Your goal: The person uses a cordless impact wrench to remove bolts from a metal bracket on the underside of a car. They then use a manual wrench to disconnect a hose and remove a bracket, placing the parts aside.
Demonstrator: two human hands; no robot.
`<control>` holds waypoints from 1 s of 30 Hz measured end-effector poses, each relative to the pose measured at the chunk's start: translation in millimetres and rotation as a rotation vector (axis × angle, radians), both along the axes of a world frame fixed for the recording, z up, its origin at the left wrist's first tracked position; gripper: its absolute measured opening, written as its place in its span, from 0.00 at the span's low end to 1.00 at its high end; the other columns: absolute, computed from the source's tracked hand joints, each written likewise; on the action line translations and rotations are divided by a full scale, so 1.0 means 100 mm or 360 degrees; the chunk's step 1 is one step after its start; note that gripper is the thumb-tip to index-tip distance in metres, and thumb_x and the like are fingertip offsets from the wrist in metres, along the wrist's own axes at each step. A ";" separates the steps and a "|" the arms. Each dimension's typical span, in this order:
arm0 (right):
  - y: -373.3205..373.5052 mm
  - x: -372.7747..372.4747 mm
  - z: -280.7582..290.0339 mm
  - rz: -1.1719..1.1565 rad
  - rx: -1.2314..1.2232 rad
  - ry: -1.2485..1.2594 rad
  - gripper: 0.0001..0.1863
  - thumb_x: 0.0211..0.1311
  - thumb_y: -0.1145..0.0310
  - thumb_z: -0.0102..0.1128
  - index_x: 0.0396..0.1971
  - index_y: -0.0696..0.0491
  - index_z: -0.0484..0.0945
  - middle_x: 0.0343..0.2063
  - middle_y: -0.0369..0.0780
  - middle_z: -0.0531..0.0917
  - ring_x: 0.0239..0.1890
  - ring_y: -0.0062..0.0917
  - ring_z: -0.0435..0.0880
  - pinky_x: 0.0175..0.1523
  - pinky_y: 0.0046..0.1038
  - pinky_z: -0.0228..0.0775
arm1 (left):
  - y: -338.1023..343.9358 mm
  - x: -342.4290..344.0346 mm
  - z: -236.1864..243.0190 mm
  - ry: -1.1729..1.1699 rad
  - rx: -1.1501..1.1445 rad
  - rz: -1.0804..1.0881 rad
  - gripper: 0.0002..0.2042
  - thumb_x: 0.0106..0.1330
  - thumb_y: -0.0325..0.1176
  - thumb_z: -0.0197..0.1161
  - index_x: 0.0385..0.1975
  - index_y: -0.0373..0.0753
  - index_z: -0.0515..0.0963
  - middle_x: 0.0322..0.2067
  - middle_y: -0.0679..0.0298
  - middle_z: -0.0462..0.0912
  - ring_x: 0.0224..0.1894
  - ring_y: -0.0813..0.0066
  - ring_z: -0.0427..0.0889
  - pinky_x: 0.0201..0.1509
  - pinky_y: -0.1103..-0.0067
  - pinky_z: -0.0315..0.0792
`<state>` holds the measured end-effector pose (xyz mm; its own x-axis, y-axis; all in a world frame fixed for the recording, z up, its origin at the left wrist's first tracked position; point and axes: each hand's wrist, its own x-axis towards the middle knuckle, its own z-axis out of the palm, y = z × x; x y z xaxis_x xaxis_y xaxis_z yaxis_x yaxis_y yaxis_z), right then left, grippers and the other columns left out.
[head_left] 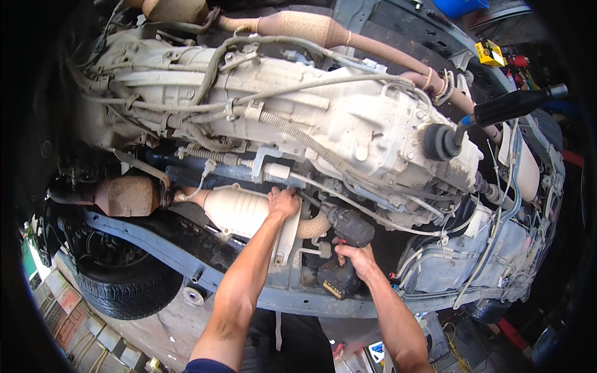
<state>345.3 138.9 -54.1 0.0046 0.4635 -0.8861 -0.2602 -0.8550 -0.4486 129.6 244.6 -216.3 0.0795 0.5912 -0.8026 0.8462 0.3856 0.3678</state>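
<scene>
My right hand point(353, 256) is wrapped round the grip of a black cordless power driver point(352, 225). Its battery point(337, 280) hangs toward me, and its nose points left and away from me. A shaft runs from the nose toward my left hand point(284, 202). The fingers of that hand are curled down at the right end of a pale, ribbed heat shield point(236, 213); what they grip is hidden. Just right of the shield, a rusty bent exhaust pipe point(314, 227) lies beneath the shaft.
A long, dusty gearbox point(267, 99) with hoses and cables stretches across the far side. A blue-grey frame rail point(367, 306) crosses in front of me. At the left lies a tyre point(124, 280). A black-handled lever point(504, 113) juts up at the right, near a fuel tank point(448, 267).
</scene>
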 end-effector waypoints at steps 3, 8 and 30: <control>0.00 -0.03 0.10 0.0015 0.0067 -0.0005 0.12 0.53 0.79 0.68 0.39 0.62 0.81 0.25 0.38 0.81 0.22 0.22 0.78 0.29 0.27 0.70 | -0.07 -0.04 0.22 0.0015 0.0289 0.0042 0.22 0.66 0.41 0.54 0.59 0.53 0.81 0.53 0.41 0.71 0.56 0.41 0.70 0.65 0.59 0.66; -0.14 0.02 0.47 -0.0054 0.0184 0.0157 0.13 0.53 0.80 0.68 0.40 0.63 0.80 0.28 0.40 0.81 0.22 0.23 0.77 0.30 0.26 0.69 | -0.15 -0.22 0.84 -0.0186 0.0741 0.0041 0.21 0.62 0.31 0.62 0.57 0.42 0.83 0.42 0.49 0.72 0.48 0.51 0.70 0.57 0.63 0.66; -2.56 0.42 1.61 -0.0518 -0.0027 0.1261 0.22 0.51 0.70 0.72 0.44 0.66 0.79 0.24 0.39 0.79 0.22 0.22 0.74 0.30 0.27 0.65 | -0.89 -0.65 3.30 -0.1178 0.0958 -0.0779 0.13 0.46 0.28 0.78 0.31 0.35 0.84 0.24 0.63 0.73 0.27 0.65 0.71 0.32 0.72 0.66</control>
<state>386.9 -116.8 106.6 -0.4886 0.5332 -0.6906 -0.7251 -0.6884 -0.0185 64.3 155.2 113.9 0.7623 0.6456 -0.0446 0.3482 -0.3512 0.8691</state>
